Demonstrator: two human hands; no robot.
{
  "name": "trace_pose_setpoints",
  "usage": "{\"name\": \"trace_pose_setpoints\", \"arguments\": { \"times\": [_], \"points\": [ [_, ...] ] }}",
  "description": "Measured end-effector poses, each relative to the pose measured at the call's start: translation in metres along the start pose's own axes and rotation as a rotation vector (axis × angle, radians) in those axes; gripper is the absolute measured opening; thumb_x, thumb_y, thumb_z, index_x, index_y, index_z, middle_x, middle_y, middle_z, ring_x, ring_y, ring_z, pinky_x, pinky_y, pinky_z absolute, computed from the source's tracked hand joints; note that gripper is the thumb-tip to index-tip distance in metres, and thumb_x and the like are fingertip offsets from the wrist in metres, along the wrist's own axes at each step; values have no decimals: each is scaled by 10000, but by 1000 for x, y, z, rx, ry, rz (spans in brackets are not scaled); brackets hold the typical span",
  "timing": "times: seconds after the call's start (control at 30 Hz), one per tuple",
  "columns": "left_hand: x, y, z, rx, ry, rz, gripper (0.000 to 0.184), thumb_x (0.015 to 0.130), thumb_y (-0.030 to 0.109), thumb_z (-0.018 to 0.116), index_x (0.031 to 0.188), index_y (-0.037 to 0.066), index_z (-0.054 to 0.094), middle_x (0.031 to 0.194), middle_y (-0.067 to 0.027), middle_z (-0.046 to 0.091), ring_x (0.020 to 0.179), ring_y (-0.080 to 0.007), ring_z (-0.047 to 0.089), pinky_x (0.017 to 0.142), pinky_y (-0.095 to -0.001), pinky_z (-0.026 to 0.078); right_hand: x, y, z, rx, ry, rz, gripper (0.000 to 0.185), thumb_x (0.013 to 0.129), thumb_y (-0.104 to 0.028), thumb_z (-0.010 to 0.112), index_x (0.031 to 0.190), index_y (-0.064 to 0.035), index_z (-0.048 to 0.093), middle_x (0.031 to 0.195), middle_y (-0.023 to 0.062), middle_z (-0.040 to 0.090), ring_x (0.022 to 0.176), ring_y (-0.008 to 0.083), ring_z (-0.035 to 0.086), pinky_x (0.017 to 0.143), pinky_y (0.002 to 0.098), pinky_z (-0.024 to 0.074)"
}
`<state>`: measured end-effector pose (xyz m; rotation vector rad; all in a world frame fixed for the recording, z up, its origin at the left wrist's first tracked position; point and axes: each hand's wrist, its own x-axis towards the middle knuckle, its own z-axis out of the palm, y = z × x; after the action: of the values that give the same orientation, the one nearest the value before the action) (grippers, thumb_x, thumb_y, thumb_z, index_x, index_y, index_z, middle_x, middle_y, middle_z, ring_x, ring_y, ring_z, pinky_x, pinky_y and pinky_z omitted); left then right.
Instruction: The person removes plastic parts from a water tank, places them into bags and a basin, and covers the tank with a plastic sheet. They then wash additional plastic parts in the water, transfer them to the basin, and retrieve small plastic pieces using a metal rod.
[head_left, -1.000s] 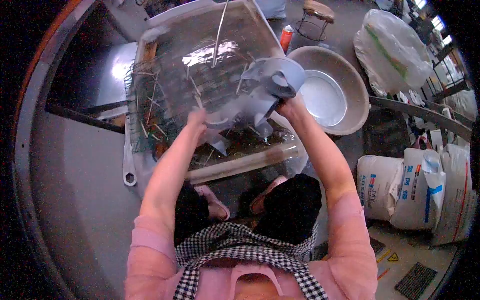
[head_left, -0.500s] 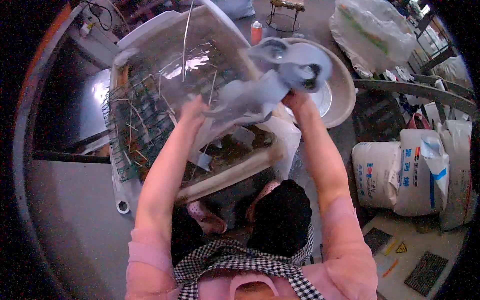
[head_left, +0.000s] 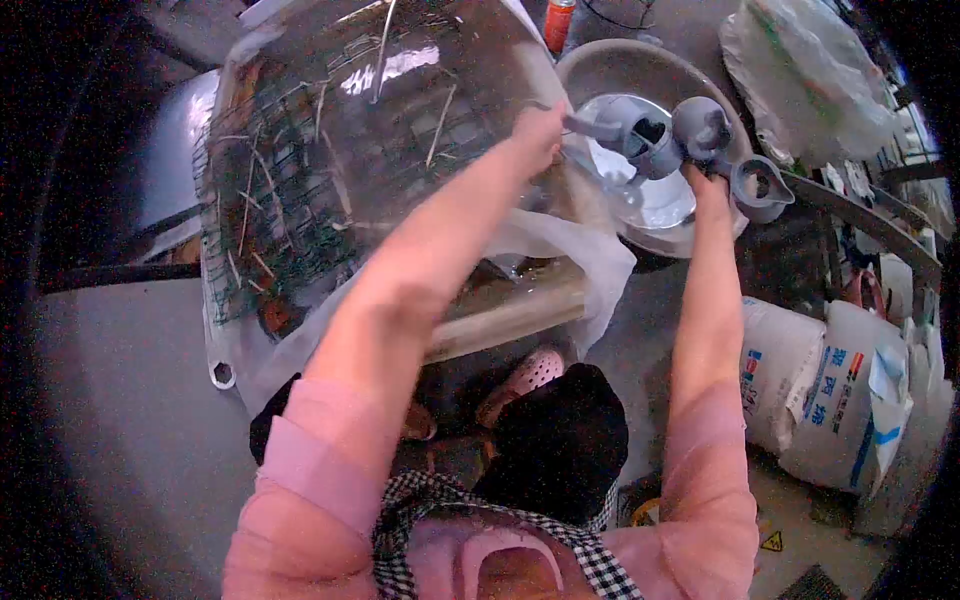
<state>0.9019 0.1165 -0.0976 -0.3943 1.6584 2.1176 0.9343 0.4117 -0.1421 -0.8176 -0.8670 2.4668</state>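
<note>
Several grey plastic cups with handles (head_left: pixel 702 128) are held over the round basin (head_left: pixel 575 75) on the right. My right hand (head_left: pixel 708 182) is closed on them from below; its fingers are partly hidden. One spouted cup (head_left: pixel 762 188) sticks out to the right of that hand. My left hand (head_left: pixel 540 138) is closed at the end of a grey handle (head_left: pixel 592 127), which leads to the leftmost cup (head_left: pixel 645 148). Below the cups, a shiny metal-looking pan or disc (head_left: pixel 668 205) lies inside the basin.
On the left stands a large water-filled tub with green mesh (head_left: pixel 290 190) and pale sticks in it. Translucent plastic sheeting (head_left: pixel 600 265) hangs over its near corner. An orange can (head_left: pixel 558 25) is behind the basin. White printed sacks (head_left: pixel 835 400) stand at right, near a metal bar (head_left: pixel 870 215).
Both hands and the grey cups have moved right, from over the tub to above the basin. The view has shifted too, and the cups are less blurred.
</note>
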Motion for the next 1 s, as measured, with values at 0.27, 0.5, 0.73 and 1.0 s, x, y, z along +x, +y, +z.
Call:
{"name": "trace_pose_setpoints", "arguments": {
  "times": [0.27,0.5,0.73,1.0],
  "points": [
    [-161,37,-158,995,-342,195,275,836,253,505,754,7,594,643,-68,574,598,-144,547,558,-298,429,66,-6,-31,-2109,-135,-216,556,684,-345,638,1119,-30,495,1104,143,527,985,220,520,826,316,421],
    [-208,-85,-293,1690,-309,-300,460,829,419,472,896,-22,585,809,-234,598,763,-387,573,691,-428,443,-102,37,103,-1148,-543,-722,224,798,-199,486,809,-11,607,802,92,619,639,177,575,599,279,458],
    [-191,-102,-279,1668,-34,-165,753,759,578,462,1097,-94,461,1065,-244,527,1007,-362,501,863,-405,391,-247,197,21,-2312,-1284,-329,715,699,-581,551,936,93,535,865,254,578,853,375,561,773,418,440],
    [-126,-151,-296,1176,378,-52,655,665,532,604,1118,69,504,1127,-130,513,1054,-301,451,904,-387,340,-221,224,40,-2212,-846,-507,768,624,-620,597,999,48,554,966,244,564,916,369,547,810,412,426]
  ]
}}
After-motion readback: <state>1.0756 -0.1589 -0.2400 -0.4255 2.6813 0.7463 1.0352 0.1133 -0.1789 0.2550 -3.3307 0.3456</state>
